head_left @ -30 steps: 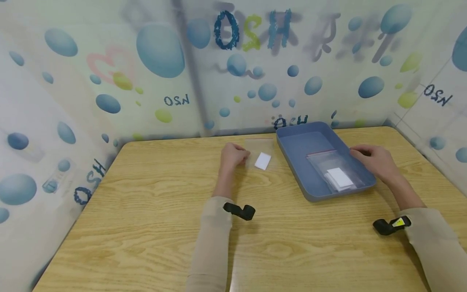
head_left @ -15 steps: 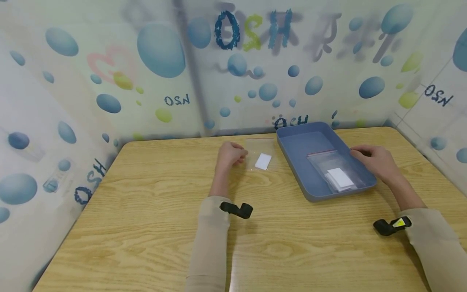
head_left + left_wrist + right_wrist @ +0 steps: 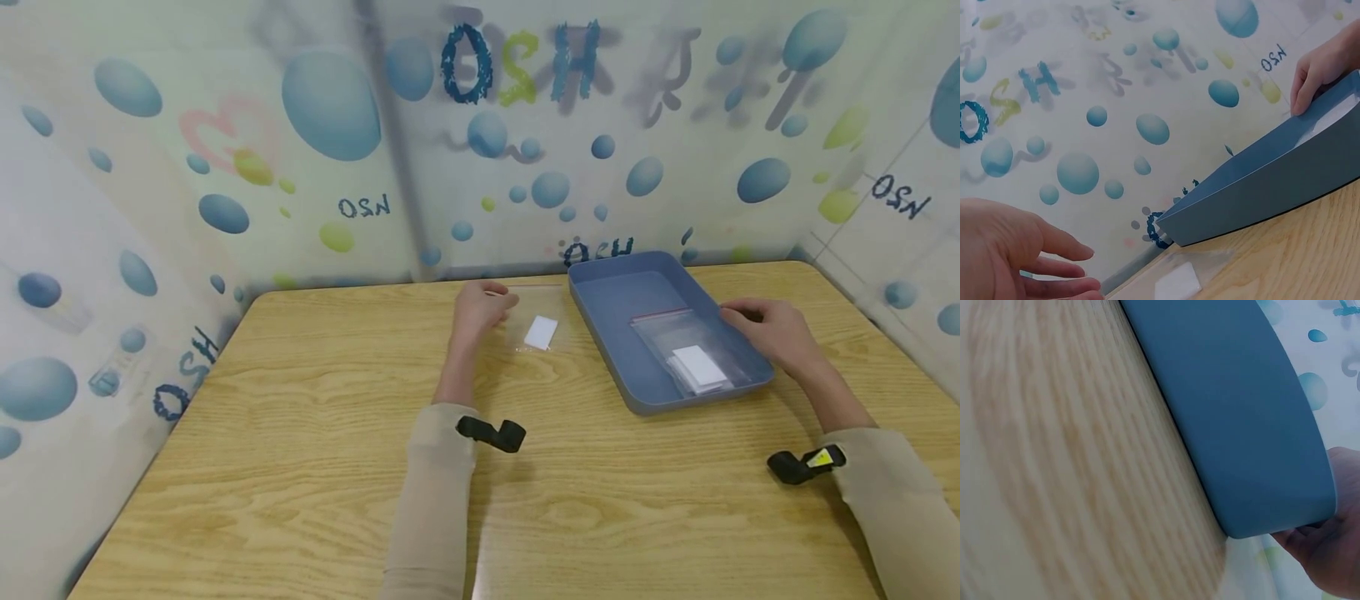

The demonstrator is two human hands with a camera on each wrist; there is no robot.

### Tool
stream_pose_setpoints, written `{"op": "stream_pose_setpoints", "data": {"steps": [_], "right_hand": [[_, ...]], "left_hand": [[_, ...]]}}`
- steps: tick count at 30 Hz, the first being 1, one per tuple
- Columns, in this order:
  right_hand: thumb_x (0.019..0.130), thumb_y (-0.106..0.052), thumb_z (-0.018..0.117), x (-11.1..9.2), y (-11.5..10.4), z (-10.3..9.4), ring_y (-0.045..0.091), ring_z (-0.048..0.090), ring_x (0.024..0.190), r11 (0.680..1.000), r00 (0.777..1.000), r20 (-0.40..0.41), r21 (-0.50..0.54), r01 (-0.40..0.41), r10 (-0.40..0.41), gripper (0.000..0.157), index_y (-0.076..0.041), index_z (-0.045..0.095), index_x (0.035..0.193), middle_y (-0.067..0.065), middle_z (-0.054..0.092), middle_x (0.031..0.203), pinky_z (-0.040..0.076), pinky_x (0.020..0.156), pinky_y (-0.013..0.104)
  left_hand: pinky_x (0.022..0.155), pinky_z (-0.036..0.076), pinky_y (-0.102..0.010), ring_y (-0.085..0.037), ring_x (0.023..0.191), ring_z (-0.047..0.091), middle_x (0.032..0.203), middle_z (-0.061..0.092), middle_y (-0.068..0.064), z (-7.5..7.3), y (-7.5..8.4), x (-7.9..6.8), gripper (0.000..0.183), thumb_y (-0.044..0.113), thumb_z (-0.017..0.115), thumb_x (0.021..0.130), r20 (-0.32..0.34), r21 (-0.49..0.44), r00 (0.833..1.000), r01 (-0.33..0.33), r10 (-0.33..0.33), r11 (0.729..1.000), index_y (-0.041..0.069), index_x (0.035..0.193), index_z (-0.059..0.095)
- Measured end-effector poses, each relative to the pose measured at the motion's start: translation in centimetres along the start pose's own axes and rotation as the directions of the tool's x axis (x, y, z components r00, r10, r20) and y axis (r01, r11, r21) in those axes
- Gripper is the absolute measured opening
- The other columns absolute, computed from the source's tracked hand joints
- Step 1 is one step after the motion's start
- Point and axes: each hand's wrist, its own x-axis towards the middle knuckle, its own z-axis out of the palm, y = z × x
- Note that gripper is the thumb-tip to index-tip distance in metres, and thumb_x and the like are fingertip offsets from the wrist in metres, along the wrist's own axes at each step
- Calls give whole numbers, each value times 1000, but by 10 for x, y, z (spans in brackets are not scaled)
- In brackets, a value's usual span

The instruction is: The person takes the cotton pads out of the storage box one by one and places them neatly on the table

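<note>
In the head view my left hand (image 3: 481, 308) is at the left edge of a clear plastic bag (image 3: 522, 340) lying on the table. A small white rectangular piece (image 3: 541, 332) shows in the bag's area. The left wrist view shows this hand's (image 3: 1013, 256) fingers loosely extended, thumb apart, with nothing between them. My right hand (image 3: 776, 333) pinches the right rim of a blue-grey tray (image 3: 628, 367), thumb at the edge; its other fingers are partly hidden. Inside the tray's near end lies a zip bag (image 3: 660, 329) with a red seal line, containing white rectangular pieces (image 3: 699, 367).
The wood-grain table (image 3: 300, 467) reaches back to a wall (image 3: 315, 242) printed with blue and green bubbles. The tray stands at the back right, close to that wall. A black wrist camera (image 3: 491, 433) sits on each sleeve.
My left hand shifts slightly left, then comes back right and a little farther away, with its fingers more spread. The right hand, the tray and the bags stay in place.
</note>
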Motion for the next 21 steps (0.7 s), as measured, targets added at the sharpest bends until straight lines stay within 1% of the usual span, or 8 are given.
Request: {"op": "stream_pose_setpoints", "data": {"steps": [4, 6, 11, 16, 21], "right_hand": [[105, -39, 51, -1, -1, 0, 44, 58, 109, 1000, 1000, -1, -1, 3, -3, 53, 8, 61, 130, 33, 61, 124, 45, 72, 24], [105, -39, 51, -1, -2, 0, 44, 58, 109, 1000, 1000, -3, -1, 2, -2, 53, 8, 61, 130, 33, 61, 124, 44, 72, 23], [105, -37, 52, -2, -3, 0, 42, 59, 107, 1000, 1000, -18, -1, 11, -11, 52, 8, 62, 129, 33, 62, 123, 44, 69, 18], [105, -37, 52, -3, -4, 0, 43, 59, 107, 1000, 1000, -20, -3, 16, -17, 52, 8, 62, 128, 33, 62, 122, 43, 68, 17], [106, -34, 52, -3, -6, 0, 42, 60, 104, 999, 999, -31, -17, 32, -33, 49, 8, 63, 127, 32, 63, 120, 43, 67, 17]], "left_hand": [[77, 56, -32, -34, 94, 71, 109, 69, -16, 3, 6, -3, 30, 16, 74, 93, 22, -53, 1000, -16, 17, 998, 0, 117, 69], [79, 57, -33, -34, 96, 71, 108, 70, -16, 4, 10, -3, 33, 17, 74, 93, 32, -70, 999, -22, 24, 997, 0, 121, 67], [82, 58, -34, -28, 92, 71, 108, 71, -14, 7, 20, -6, 38, 17, 74, 94, 43, -98, 998, -35, 40, 995, 1, 127, 65], [80, 58, -34, -23, 85, 69, 105, 71, -13, 12, 28, -11, 37, 17, 74, 93, 55, -126, 996, -64, 72, 990, 1, 125, 66], [77, 58, -33, -27, 85, 70, 102, 70, -15, 17, 34, -15, 33, 15, 74, 93, 70, -155, 990, -108, 120, 982, 0, 122, 67]]}}
